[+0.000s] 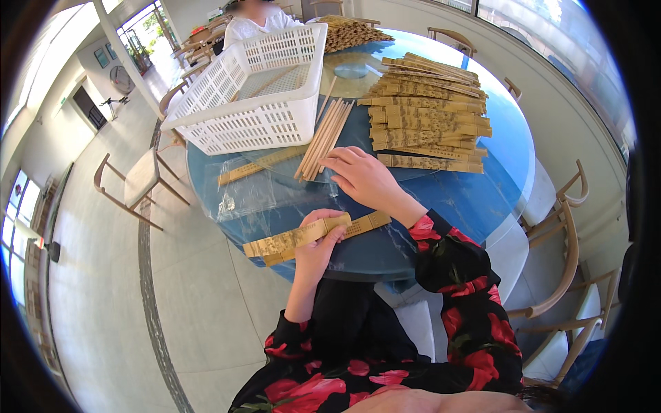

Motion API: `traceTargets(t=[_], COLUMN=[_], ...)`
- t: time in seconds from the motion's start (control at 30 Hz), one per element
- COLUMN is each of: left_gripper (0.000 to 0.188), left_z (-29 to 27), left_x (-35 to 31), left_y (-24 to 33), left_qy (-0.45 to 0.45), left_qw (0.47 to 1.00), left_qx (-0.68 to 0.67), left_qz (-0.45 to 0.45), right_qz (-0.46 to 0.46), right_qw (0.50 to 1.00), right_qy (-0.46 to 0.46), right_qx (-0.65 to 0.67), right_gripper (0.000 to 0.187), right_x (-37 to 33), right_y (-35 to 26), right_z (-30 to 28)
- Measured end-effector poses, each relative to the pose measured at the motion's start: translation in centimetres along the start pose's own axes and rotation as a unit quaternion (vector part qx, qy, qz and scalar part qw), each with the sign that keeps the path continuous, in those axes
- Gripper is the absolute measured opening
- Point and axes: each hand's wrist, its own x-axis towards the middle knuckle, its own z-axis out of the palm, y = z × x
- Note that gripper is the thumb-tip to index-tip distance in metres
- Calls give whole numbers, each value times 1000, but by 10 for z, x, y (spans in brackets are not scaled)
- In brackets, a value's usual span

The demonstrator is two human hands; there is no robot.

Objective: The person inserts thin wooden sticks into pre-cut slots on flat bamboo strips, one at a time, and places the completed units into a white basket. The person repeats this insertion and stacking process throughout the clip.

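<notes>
My left hand (314,249) is closed around a long gold-brown printed paper sleeve (279,242) at the table's near edge. A second sleeve (370,223) of the same kind passes beneath it at a slant; whether my fingers hold this one too is hard to tell. My right hand (361,177) reaches over a loose bundle of pale wooden chopsticks (329,134). Its fingertips touch or nearly touch their near ends, the thumb apart from the index finger, and no stick shows between them. Clear plastic film (241,196) lies left of the chopsticks, next to another gold sleeve (241,172).
A white slatted plastic basket (275,117) stands on the round blue table (441,199) at the far left, a few sticks inside. Stacked gold sleeves (427,117) lie at the right, with another pile (348,34) farther back. Wooden chairs (141,182) surround the table; a person (255,24) sits opposite.
</notes>
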Motion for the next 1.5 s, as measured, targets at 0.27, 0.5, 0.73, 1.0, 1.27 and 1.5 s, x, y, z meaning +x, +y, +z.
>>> traceTargets(t=[0.27, 0.5, 0.73, 1.0, 1.27, 1.5], left_gripper=[24, 23, 23, 25, 26, 26], left_z=[-1, -2, -5, -5, -4, -3], left_x=[-3, -4, -7, -7, -8, -8], left_y=[1, -1, 2, 0, 3, 3], left_qy=[10, 15, 67, 89, 95, 82], left_qw=[1000, 1000, 997, 991, 990, 991], left_qx=[1, -2, -40, -80, -96, -97], left_qz=[1, 14, 18, 53, 50, 50], right_qz=[-120, -155, 59, 264, 248, 248], right_qw=[984, 976, 862, 637, 710, 728], right_qy=[-10, 83, 427, 368, 329, 347], right_qx=[-129, -131, 269, 623, 571, 537], right_gripper=[33, 26, 11, 16, 18, 18], right_x=[14, 12, -1, -53, -45, -44], right_y=[4, 4, 19, 85, 63, 61], right_z=[35, 9, -61, -62, -69, -71])
